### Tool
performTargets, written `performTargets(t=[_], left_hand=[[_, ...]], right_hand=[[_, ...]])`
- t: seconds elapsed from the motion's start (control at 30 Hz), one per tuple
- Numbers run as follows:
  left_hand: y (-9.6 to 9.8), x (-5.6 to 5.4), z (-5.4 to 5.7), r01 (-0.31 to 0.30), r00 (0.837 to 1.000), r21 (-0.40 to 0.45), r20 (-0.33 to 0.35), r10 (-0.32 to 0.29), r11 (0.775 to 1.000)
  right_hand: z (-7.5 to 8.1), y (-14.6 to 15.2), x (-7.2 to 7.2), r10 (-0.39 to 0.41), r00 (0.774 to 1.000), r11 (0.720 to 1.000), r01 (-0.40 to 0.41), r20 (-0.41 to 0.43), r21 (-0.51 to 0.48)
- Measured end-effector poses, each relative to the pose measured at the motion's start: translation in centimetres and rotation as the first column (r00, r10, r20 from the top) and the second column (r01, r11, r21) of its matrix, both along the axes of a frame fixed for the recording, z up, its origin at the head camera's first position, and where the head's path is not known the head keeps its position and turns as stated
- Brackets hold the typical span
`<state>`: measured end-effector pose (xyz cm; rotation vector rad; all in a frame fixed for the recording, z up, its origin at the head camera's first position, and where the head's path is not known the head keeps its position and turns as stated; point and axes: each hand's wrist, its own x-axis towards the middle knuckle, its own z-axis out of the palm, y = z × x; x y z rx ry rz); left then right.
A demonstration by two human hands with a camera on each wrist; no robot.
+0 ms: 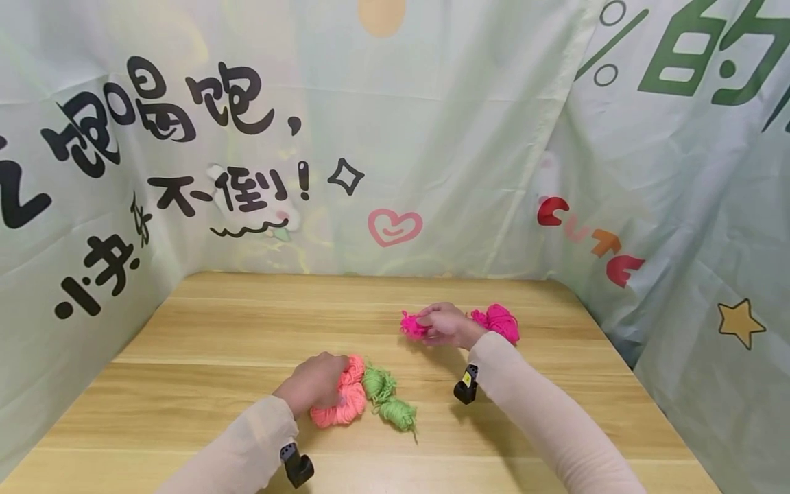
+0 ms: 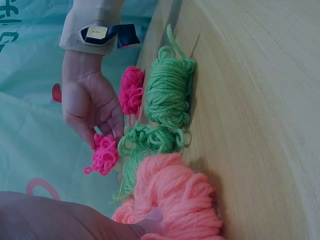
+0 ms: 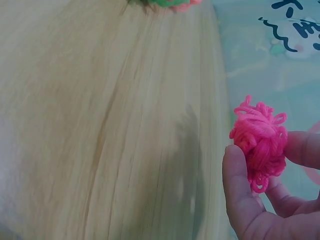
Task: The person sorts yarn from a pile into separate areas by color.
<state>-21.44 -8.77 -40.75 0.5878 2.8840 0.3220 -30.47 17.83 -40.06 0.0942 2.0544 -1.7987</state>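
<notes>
My right hand (image 1: pixel 449 325) pinches a small hot-pink yarn bundle (image 3: pixel 260 142) between thumb and fingers. In the right wrist view the bundle is held above the tabletop, its loose loops sticking out. At the near left, my left hand (image 1: pixel 317 381) holds coral yarn (image 2: pixel 175 195), with the thumb laid against its strands. The other fingers are mostly hidden. Right beside the coral yarn lie two green yarn bundles, a farther one (image 1: pixel 378 383) and a nearer one (image 1: pixel 398 414) with a loose tail. Behind the right wrist rests another hot-pink yarn bundle (image 1: pixel 500 322), partly hidden by the arm.
The yarn lies on a light wooden table (image 1: pixel 247 322). Printed cloth (image 1: pixel 345 137) hangs along the back and both sides of the table. A small black device is strapped to each sleeve.
</notes>
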Motion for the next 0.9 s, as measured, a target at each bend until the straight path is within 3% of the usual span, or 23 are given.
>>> performTargets(t=[0.23, 0.43, 0.67, 0.9], left_hand=[[0.1, -0.2, 0.2, -0.001, 1.000, 0.006, -0.005, 0.001, 1.000], [0.0, 0.1, 0.1, -0.019, 0.999, -0.002, 0.040, 0.019, 1.000], [0.1, -0.1, 0.2, -0.015, 1.000, 0.008, 0.011, 0.015, 1.000], [0.2, 0.1, 0.3, -0.019, 0.999, 0.007, 0.036, 0.019, 1.000]], right_hand=[[0.3, 1.0, -0.1, -0.021, 1.000, 1.000, 0.021, -0.021, 0.006], [0.0, 1.6, -0.1, -0.030, 0.999, 1.000, 0.030, -0.015, 0.009], [0.6, 2.3, -0.4, -0.079, 0.997, 0.996, 0.079, -0.004, 0.033], [0.7, 3.0, -0.3, -0.073, 0.997, 0.996, 0.073, 0.004, 0.056]])
